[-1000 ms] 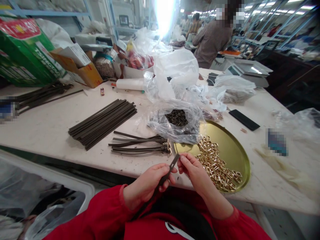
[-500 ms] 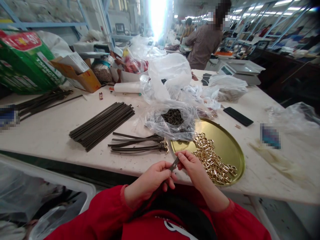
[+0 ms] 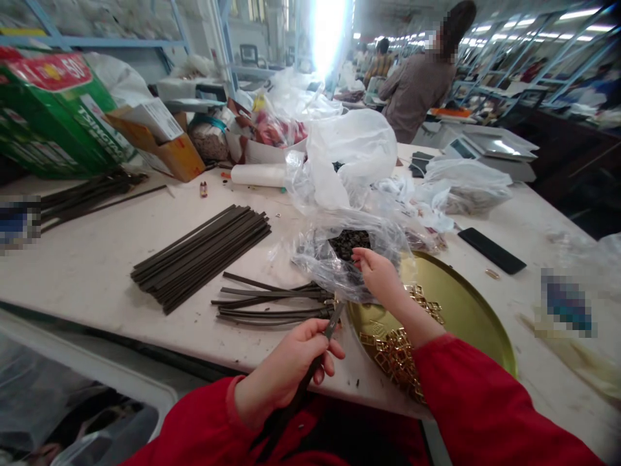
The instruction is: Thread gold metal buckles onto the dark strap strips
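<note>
My left hand [image 3: 291, 359] is closed around a dark flat strap [image 3: 334, 318]. One end of it points up past the thumb, and the rest hangs down toward my lap. Over the open clear plastic bag [image 3: 317, 259], the bent fingertips of my right hand [image 3: 381, 275] are at the edge of a heap of small dark pieces [image 3: 345, 243]. Whether a piece is between those fingers cannot be made out. Beneath my right forearm, gold metal buckles [image 3: 395, 353] lie on a round gold tray [image 3: 478, 304]. Several straps [image 3: 272, 296] with gold fittings at one end rest left of the bag.
A neat stack of dark strips [image 3: 204, 255] lies on the table to the left. Behind it are a white roll [image 3: 258, 175] and an orange carton [image 3: 179, 155]. A black flat case [image 3: 491, 250] and a scale [image 3: 490, 145] are to the right. One person [image 3: 420, 90] stands beyond.
My right hand has let go of the strap end and moved up and forward to the bag of dark pieces. My left hand still holds the strap. The view has shifted slightly.
</note>
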A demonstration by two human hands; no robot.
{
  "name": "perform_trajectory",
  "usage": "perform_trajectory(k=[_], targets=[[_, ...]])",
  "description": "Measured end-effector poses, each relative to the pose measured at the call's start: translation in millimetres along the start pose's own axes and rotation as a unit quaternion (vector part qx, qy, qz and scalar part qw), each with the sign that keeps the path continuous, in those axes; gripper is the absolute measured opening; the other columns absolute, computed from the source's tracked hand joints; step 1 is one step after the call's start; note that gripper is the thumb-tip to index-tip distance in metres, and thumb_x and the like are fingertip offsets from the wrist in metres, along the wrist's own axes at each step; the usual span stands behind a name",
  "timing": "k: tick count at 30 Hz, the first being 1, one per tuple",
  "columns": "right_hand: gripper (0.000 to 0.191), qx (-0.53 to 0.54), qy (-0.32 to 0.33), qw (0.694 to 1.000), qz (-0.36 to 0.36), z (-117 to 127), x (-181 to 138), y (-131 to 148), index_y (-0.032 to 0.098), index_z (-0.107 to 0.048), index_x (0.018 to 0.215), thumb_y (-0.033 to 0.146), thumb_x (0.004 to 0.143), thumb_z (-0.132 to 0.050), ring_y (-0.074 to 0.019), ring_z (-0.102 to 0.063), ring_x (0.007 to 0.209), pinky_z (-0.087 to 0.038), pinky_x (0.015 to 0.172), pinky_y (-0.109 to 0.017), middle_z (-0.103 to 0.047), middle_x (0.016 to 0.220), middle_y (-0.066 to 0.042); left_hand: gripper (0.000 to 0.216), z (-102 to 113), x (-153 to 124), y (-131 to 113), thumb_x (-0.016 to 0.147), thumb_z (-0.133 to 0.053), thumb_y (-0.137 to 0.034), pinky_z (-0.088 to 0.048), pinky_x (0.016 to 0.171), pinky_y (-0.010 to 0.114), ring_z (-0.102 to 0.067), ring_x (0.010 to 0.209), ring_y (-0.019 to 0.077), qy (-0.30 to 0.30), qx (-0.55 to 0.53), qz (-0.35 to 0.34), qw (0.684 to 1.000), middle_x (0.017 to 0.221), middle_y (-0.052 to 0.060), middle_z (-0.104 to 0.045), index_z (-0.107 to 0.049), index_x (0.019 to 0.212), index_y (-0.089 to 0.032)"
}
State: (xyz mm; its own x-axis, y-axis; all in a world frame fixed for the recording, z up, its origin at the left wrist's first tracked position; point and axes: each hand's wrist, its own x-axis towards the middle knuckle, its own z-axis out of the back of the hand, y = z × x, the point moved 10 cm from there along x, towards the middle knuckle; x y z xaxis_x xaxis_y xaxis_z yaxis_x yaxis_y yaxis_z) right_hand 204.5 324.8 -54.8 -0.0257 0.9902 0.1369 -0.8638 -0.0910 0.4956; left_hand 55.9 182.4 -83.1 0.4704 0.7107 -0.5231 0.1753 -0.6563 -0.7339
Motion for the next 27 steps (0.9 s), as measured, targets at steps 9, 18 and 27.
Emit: perform_trajectory(k=[9,18,27], targets=[[0.031,-0.145,0.053,0.982,0.106,-31,44,26,0.017,-0.061,0.108,0.029,0.086,-0.042,-0.0223,-0.057,0.100,-0.039,0.087,-0.031,-0.062,0.111,-0.010,0.021,19,5,0,0.076,-0.045,-0.017,-0.028,0.036,0.012,-0.045,0.045,0.0022,0.006,-0.023,0.003,1.000,0.075,0.001,-0.058,-0.051,0.096,-0.012],[0.022,-0.269,0.038,0.949,0.159,-15,8,22,0.022,-0.064,0.100,0.025,0.085,-0.048,-0.0217,-0.055,0.087,-0.035,0.073,-0.030,-0.065,0.098,-0.006,0.022,20,7,-10,0.072,-0.046,-0.014,-0.029,0.037,0.013,-0.046,0.047,0.0032,-0.006,-0.031,-0.006,0.999,0.075,0.001,-0.058,-0.053,0.094,-0.012],[0.019,-0.207,-0.042,0.968,0.139,13,3,34,0.017,-0.064,0.087,0.022,0.082,-0.047,-0.0255,-0.054,0.085,-0.031,0.075,-0.037,-0.066,0.084,-0.011,0.028,10,-7,-8,0.069,-0.045,-0.010,-0.031,0.037,0.013,-0.047,0.048,0.0039,-0.016,-0.017,-0.022,0.999,0.075,0.002,-0.059,-0.055,0.095,-0.012]])
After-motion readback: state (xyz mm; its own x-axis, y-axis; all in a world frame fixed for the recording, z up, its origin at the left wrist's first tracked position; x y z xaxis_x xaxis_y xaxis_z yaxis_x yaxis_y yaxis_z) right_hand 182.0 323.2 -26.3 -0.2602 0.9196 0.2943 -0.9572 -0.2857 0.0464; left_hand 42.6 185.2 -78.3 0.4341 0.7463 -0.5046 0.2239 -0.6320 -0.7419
